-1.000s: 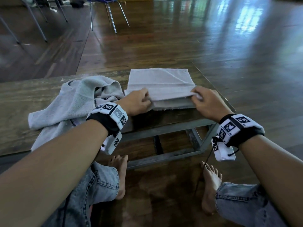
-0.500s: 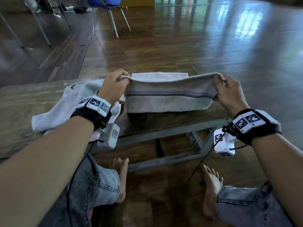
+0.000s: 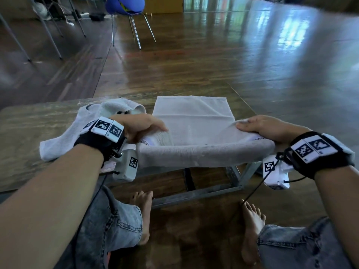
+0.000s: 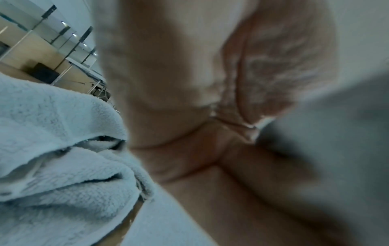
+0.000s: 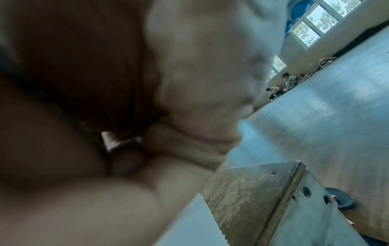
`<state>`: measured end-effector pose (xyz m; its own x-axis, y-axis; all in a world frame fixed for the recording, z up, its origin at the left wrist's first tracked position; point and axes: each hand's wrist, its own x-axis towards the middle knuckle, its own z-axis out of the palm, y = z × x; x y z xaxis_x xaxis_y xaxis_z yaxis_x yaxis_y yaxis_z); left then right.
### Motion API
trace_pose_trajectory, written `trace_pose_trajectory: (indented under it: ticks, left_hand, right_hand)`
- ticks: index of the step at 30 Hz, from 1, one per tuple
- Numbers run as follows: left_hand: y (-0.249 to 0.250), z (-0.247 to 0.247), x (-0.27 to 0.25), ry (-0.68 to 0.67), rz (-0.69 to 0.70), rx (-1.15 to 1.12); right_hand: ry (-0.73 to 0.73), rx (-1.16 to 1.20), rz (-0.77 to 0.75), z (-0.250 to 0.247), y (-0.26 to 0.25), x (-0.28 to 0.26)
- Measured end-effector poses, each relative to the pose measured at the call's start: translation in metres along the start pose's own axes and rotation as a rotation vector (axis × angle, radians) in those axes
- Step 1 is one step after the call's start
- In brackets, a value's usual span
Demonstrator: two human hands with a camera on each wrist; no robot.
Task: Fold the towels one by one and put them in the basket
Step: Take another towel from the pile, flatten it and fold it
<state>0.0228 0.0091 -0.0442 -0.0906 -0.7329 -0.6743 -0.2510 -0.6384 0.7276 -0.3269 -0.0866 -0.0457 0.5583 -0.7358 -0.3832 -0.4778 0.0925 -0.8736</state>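
Observation:
A pale grey towel lies half on the low wooden table, at its right end. Its near part is doubled into a thick fold that is raised and stretched over the table's front edge. My left hand grips the fold's left end and my right hand pinches its right end. A second towel, crumpled, lies left of my left wrist and shows light blue in the left wrist view. Both wrist views are blurred by my palms. No basket is in view.
The table's metal frame runs below the front edge, with my bare feet beside it on the wooden floor. The table's right corner is near my right hand. A blue chair stands far behind.
Both hands lifted the towel's near edge off the table, raised it, then drew it back toward me. The doubled fold now hangs stretched at the front edge.

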Motion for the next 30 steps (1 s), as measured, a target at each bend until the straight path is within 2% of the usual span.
trace_pose_trajectory:
  ticks: [1, 2, 5, 6, 8, 11, 13, 15, 18, 20, 22, 26, 30]
  left_hand:
    - [0.001, 0.000, 0.002, 0.039, 0.029, 0.015]
    - [0.002, 0.000, 0.005, 0.138, 0.102, 0.043]
    - [0.002, -0.007, 0.018, 0.579, 0.410, 0.174]
    - [0.000, -0.010, 0.021, 0.667, 0.470, 0.251]
    - [-0.008, -0.015, 0.027, 0.676, 0.472, 0.409]
    - [-0.017, -0.012, 0.030, 0.564, 0.315, 0.630]
    - [-0.014, -0.008, 0.029, 0.500, 0.216, 0.704]
    - [-0.009, -0.006, 0.026, 0.425, 0.161, 0.673]
    - [-0.005, -0.008, 0.019, 0.315, 0.116, 0.614]
    - [-0.003, -0.010, 0.016, 0.316, 0.145, 0.577]
    - [0.003, -0.014, 0.018, 0.432, 0.228, 0.525]
    - [0.012, -0.026, 0.028, 0.734, 0.426, 0.569]
    - [0.016, -0.031, 0.048, 0.872, 0.497, 0.628]
  right_hand:
    - [0.080, -0.029, -0.031, 0.000, 0.003, 0.005]
    - [0.178, -0.043, -0.065, 0.000, 0.006, 0.010]
    - [0.435, -0.074, -0.172, 0.000, 0.018, 0.027]
    - [0.477, -0.144, -0.203, 0.000, 0.023, 0.032]
    - [0.452, -0.325, -0.228, 0.002, 0.034, 0.039]
    - [0.314, -0.581, -0.206, 0.010, 0.043, 0.039]
    - [0.290, -0.709, -0.173, 0.008, 0.039, 0.038]
    - [0.217, -0.706, -0.110, 0.001, 0.031, 0.037]
    - [0.007, -0.541, 0.019, -0.007, 0.023, 0.029]
    - [0.072, -0.409, 0.003, -0.010, 0.020, 0.025]
    - [0.219, -0.350, -0.056, -0.013, 0.016, 0.026]
    - [0.501, -0.530, -0.251, -0.017, 0.009, 0.041]
    - [0.626, -0.624, -0.325, -0.014, 0.006, 0.066]
